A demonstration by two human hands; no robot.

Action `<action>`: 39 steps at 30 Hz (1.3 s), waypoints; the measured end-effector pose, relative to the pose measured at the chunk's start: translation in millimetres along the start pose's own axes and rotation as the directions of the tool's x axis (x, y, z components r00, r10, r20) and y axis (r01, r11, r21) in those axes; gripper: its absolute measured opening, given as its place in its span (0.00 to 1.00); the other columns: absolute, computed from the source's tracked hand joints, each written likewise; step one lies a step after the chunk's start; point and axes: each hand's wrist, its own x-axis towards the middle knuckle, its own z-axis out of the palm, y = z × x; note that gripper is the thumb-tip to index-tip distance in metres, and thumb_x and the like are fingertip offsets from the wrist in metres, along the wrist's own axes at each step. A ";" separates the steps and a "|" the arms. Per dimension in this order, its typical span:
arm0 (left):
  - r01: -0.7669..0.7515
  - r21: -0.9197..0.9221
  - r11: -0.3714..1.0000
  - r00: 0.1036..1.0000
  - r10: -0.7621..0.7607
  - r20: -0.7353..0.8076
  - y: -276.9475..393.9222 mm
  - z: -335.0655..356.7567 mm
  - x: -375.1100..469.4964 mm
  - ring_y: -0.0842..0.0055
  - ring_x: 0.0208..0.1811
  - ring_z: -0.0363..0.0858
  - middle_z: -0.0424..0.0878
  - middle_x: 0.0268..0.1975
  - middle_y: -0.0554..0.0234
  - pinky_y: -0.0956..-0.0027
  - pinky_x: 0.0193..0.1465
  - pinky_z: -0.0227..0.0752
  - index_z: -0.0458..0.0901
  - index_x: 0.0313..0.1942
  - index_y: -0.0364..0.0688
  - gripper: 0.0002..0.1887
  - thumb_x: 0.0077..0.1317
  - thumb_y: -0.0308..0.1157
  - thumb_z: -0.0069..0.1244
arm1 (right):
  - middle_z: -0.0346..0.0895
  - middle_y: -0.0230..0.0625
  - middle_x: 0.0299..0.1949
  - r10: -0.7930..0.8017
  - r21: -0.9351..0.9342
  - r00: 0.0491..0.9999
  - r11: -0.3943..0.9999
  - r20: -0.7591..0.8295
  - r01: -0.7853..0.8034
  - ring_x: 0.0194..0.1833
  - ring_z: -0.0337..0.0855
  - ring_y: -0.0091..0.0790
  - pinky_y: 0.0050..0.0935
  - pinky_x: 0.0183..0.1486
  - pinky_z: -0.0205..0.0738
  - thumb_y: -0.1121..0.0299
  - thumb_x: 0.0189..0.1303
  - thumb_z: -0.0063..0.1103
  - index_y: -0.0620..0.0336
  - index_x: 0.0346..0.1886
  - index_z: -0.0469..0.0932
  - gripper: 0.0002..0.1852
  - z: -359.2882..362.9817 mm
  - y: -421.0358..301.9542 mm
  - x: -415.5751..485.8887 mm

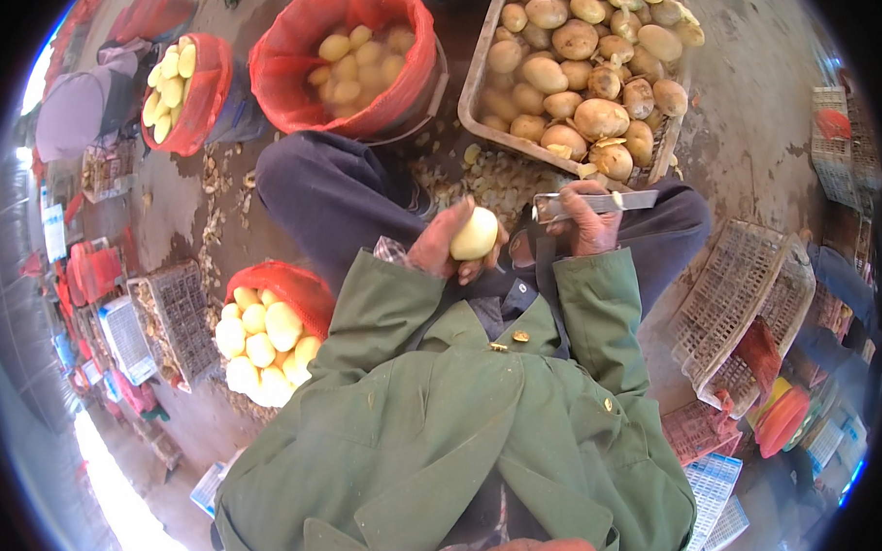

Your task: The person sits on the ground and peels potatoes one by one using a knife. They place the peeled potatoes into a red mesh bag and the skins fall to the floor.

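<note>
A pale peeled potato (pixel 474 234) rests in my left hand (pixel 443 239), its fingers curled round it above my lap. My right hand (pixel 590 215) grips a flat metal peeler (pixel 628 200), with a bit of peel on it, over my right knee. The two hands are apart. Ahead on the right, a plastic crate (pixel 505 136) is heaped with unpeeled potatoes (pixel 602 118). Ahead on the left, peeled potatoes (pixel 357 67) lie in a bucket lined with red mesh (pixel 282 99). Peelings (pixel 500 182) cover the floor between my legs.
A red mesh sack (pixel 296 288) of peeled potatoes stands by my left side. Another red-lined container (pixel 219 86) of them is farther left, near a person in a light purple garment (pixel 75 113). Crates stand at left (pixel 177 325) and right (pixel 733 302).
</note>
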 end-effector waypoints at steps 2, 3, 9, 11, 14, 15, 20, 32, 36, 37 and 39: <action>0.009 -0.057 0.998 0.993 -0.016 -0.118 -0.3 5.8 7.1 0.78 0.16 0.76 0.85 0.30 0.51 0.76 0.15 0.67 0.81 0.48 0.31 0.41 0.76 0.68 0.35 | 0.85 0.39 0.29 -0.049 0.043 0.999 0.998 0.019 0.048 0.23 0.82 0.27 0.25 0.26 0.76 0.71 0.63 0.69 0.63 0.41 0.82 0.08 4.4 -3.2 -1.4; -0.008 -0.056 0.998 0.986 -0.001 -0.169 -3.1 9.6 14.3 0.76 0.17 0.77 0.86 0.31 0.49 0.75 0.15 0.68 0.81 0.49 0.32 0.42 0.76 0.69 0.33 | 0.85 0.39 0.29 -0.037 0.054 0.999 0.998 0.016 0.036 0.24 0.82 0.27 0.25 0.26 0.76 0.72 0.63 0.69 0.63 0.41 0.82 0.07 3.6 -1.4 -0.4; -0.021 -0.032 0.999 0.970 0.013 -0.243 -10.5 -1.9 22.9 0.76 0.18 0.79 0.86 0.30 0.55 0.74 0.14 0.66 0.82 0.48 0.36 0.40 0.76 0.70 0.34 | 0.81 0.34 0.34 0.033 -0.109 0.967 0.994 0.251 -0.005 0.29 0.83 0.28 0.26 0.29 0.78 0.76 0.61 0.69 0.64 0.39 0.83 0.05 12.4 5.0 -12.4; -0.027 0.054 0.998 0.959 0.041 -0.281 -15.6 -2.9 24.4 0.78 0.16 0.77 0.84 0.28 0.57 0.74 0.12 0.64 0.82 0.45 0.37 0.38 0.76 0.68 0.36 | 0.79 0.33 0.33 0.143 -0.169 0.927 0.982 0.348 -0.088 0.30 0.83 0.28 0.27 0.31 0.78 0.77 0.60 0.70 0.64 0.38 0.83 0.05 18.4 5.3 -13.2; -0.020 0.131 0.991 0.942 0.062 -0.330 -10.4 6.8 21.4 0.79 0.11 0.72 0.82 0.23 0.58 0.75 0.10 0.62 0.81 0.40 0.38 0.34 0.77 0.65 0.39 | 0.81 0.33 0.31 0.096 -0.177 0.903 0.984 0.418 -0.022 0.26 0.83 0.25 0.22 0.23 0.72 0.74 0.63 0.69 0.63 0.40 0.83 0.06 18.7 11.0 -5.5; -0.001 0.123 0.992 0.948 0.040 -0.315 -8.0 7.6 19.5 0.80 0.10 0.71 0.81 0.22 0.58 0.75 0.10 0.61 0.81 0.39 0.38 0.34 0.77 0.65 0.40 | 0.82 0.33 0.31 0.054 -0.182 0.898 0.983 0.437 0.030 0.23 0.83 0.24 0.20 0.19 0.70 0.73 0.65 0.69 0.63 0.41 0.83 0.06 18.6 12.5 -3.6; 0.077 0.137 0.988 0.964 -0.039 -0.264 -4.7 10.2 18.2 0.81 0.08 0.67 0.80 0.20 0.58 0.74 0.09 0.59 0.81 0.38 0.37 0.33 0.77 0.64 0.40 | 0.80 0.35 0.31 -0.054 -0.030 0.931 0.997 0.362 0.070 0.22 0.83 0.29 0.25 0.17 0.75 0.75 0.64 0.69 0.65 0.41 0.83 0.05 10.0 16.9 1.8; 0.137 0.094 0.986 0.977 -0.119 -0.177 4.0 15.8 5.5 0.82 0.09 0.66 0.82 0.22 0.55 0.76 0.09 0.58 0.80 0.38 0.37 0.33 0.75 0.64 0.44 | 0.84 0.45 0.24 0.029 0.146 0.965 0.987 0.261 -0.069 0.18 0.83 0.36 0.31 0.16 0.74 0.71 0.61 0.70 0.66 0.40 0.80 0.10 12.7 6.4 -3.8; 0.075 0.259 0.963 0.994 -0.053 -0.092 -0.5 11.5 10.8 0.84 0.11 0.68 0.83 0.24 0.56 0.77 0.11 0.59 0.79 0.42 0.38 0.32 0.74 0.65 0.46 | 0.84 0.44 0.24 0.105 0.152 0.940 0.975 0.325 -0.162 0.16 0.82 0.33 0.27 0.13 0.70 0.69 0.63 0.71 0.65 0.41 0.79 0.11 16.3 18.3 2.6; 0.066 0.302 0.951 0.996 -0.042 -0.084 -2.0 10.4 11.1 0.84 0.11 0.68 0.83 0.25 0.56 0.78 0.12 0.60 0.79 0.43 0.39 0.32 0.74 0.65 0.46 | 0.84 0.43 0.24 0.114 0.140 0.942 0.976 0.316 -0.165 0.17 0.82 0.32 0.27 0.14 0.71 0.69 0.63 0.71 0.65 0.41 0.80 0.11 15.0 19.5 2.3; 0.067 0.335 0.940 0.993 -0.030 -0.114 -4.0 12.3 9.6 0.83 0.11 0.68 0.83 0.25 0.56 0.77 0.12 0.59 0.78 0.42 0.38 0.32 0.74 0.65 0.46 | 0.85 0.42 0.25 0.128 0.118 0.945 0.978 0.300 -0.170 0.18 0.82 0.30 0.25 0.16 0.72 0.69 0.64 0.70 0.63 0.40 0.80 0.09 13.4 19.9 2.2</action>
